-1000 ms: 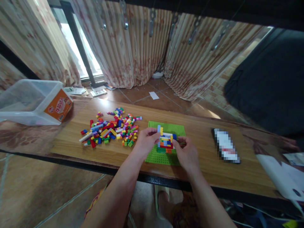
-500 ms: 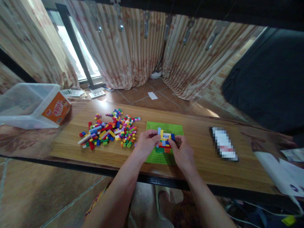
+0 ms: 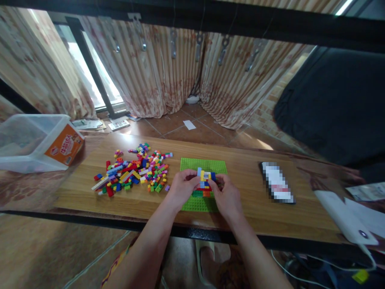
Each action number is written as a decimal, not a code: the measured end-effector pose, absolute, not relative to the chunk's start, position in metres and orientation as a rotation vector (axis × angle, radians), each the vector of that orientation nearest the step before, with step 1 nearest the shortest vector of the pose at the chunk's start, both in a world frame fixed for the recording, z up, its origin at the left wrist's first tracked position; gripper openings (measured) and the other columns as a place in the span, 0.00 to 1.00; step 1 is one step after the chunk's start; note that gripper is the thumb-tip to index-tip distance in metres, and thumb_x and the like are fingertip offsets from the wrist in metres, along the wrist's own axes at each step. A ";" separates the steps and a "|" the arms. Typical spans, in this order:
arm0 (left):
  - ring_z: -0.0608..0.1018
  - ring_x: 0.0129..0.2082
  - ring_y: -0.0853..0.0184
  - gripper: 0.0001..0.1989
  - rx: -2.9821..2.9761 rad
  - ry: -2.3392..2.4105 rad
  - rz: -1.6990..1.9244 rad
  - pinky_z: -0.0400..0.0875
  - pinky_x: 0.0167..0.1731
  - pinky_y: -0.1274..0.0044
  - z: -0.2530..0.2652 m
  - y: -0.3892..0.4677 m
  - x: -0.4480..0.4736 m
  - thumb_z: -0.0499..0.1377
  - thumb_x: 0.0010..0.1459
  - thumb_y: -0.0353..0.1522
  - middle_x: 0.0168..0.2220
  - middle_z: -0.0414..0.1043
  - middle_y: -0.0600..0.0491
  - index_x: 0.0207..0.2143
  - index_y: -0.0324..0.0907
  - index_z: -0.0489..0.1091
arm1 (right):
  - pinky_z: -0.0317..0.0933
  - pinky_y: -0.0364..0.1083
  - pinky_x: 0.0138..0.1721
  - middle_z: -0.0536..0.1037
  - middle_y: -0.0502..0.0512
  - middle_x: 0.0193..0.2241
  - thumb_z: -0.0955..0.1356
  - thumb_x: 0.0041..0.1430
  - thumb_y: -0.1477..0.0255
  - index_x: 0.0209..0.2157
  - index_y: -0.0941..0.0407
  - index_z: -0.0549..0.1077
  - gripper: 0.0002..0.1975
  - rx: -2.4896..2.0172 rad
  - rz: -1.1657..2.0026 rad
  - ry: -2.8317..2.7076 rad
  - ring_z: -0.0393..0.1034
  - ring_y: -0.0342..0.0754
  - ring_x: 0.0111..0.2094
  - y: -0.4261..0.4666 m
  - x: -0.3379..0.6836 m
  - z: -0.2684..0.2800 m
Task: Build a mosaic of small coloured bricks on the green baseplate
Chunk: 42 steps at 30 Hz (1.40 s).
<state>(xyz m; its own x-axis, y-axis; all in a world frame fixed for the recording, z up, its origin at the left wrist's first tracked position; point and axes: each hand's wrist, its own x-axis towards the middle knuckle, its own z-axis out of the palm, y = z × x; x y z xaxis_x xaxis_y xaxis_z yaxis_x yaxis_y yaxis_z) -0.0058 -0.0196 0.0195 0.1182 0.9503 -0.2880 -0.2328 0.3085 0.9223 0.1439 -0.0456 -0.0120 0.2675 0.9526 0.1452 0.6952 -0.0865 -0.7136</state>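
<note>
A small structure of multicoloured toy bricks (image 3: 205, 184) stands on a green studded baseplate (image 3: 192, 205). My left hand (image 3: 184, 184) grips its left side, the thumb by a light blue brick (image 3: 199, 171) that sticks up higher than the rest. On the right side my right hand (image 3: 227, 194) pinches the structure near a dark blue brick (image 3: 213, 176), thumb in front and fingers behind. Yellow, white, red, green and orange bricks show between the two hands. My fingers hide both outer ends.
Loose bricks (image 3: 129, 172) lie in a spread pile left of the baseplate on the wooden table (image 3: 249, 216). A clear plastic bin (image 3: 33, 156) with an orange label stands at the far left. A blurred-out phone (image 3: 277, 182) and a white device with a cable (image 3: 345, 216) lie to the right.
The whole view has shifted slightly, so the table's things appear a little lower and further left. Both hands stay on the brick structure, with only a small change of finger position.
</note>
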 end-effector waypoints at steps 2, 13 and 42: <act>0.69 0.21 0.75 0.07 0.841 1.089 1.038 0.63 0.23 0.83 0.019 -0.019 -0.005 0.64 0.43 0.31 0.21 0.71 0.56 0.27 0.36 0.74 | 0.64 0.51 0.36 0.80 0.61 0.37 0.64 0.59 0.57 0.43 0.57 0.72 0.19 -1.850 0.444 -1.517 0.74 0.53 0.32 -0.045 0.144 -0.013; 0.70 0.20 0.76 0.05 0.850 1.109 1.034 0.63 0.22 0.84 0.020 -0.019 -0.006 0.63 0.45 0.29 0.20 0.70 0.57 0.26 0.36 0.73 | 0.64 0.52 0.37 0.80 0.62 0.37 0.62 0.60 0.58 0.44 0.58 0.72 0.20 -1.862 0.403 -1.560 0.75 0.54 0.34 -0.044 0.143 -0.014; 0.77 0.23 0.73 0.04 0.993 1.146 0.761 0.66 0.17 0.84 0.021 -0.027 0.007 0.52 0.58 0.28 0.34 0.74 0.50 0.36 0.38 0.64 | 0.68 0.54 0.42 0.79 0.61 0.40 0.68 0.51 0.64 0.48 0.58 0.70 0.23 -1.687 0.850 -1.350 0.75 0.52 0.36 -0.037 0.162 -0.023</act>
